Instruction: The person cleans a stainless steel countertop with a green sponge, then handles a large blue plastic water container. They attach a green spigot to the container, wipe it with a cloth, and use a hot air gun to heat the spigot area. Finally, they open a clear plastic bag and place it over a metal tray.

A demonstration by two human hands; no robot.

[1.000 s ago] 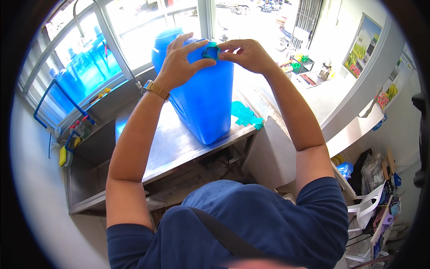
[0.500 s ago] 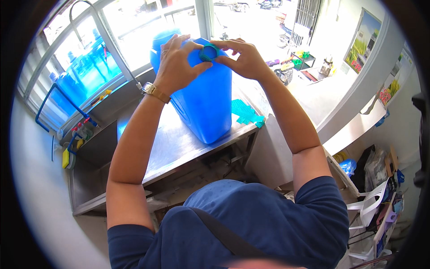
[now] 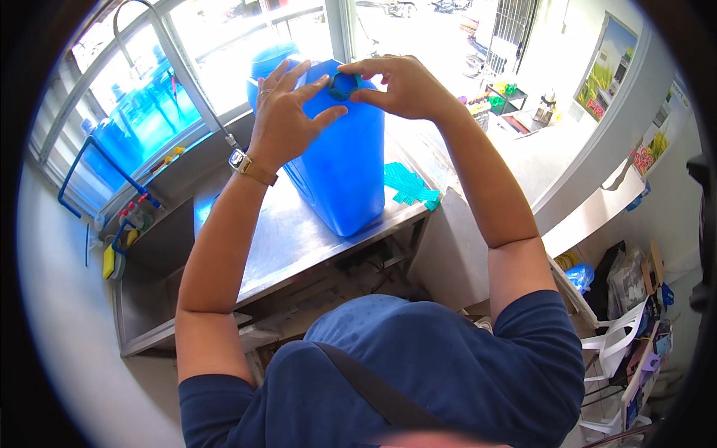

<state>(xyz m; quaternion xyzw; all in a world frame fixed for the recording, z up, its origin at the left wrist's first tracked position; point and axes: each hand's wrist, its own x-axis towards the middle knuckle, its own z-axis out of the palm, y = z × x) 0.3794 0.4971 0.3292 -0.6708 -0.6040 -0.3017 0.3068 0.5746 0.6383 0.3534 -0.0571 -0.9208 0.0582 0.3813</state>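
A tall blue water container [image 3: 345, 175] stands upright on the steel counter [image 3: 261, 250]. In front of its upper part is a small round teal cap [image 3: 344, 86] with a blue middle; I cannot tell whether it is fixed to the container. My right hand [image 3: 396, 86] pinches the cap's right side between thumb and forefinger. Fingers spread, my left hand [image 3: 287, 112] is open at the container's upper left, its forefinger tip close to the cap. A flat teal striped piece with a jagged edge [image 3: 409, 185] lies on the counter right of the container.
Left of the counter is a steel sink [image 3: 160, 272], with spray bottles [image 3: 138, 216] and a yellow sponge [image 3: 110, 261] by the wall. More blue containers [image 3: 149, 112] stand beyond the window. A white plastic chair [image 3: 616, 340] is at the lower right.
My left hand has opened and drawn slightly left and down, off the cap. The right hand keeps its pinch, with the cap shifted a little left and turned.
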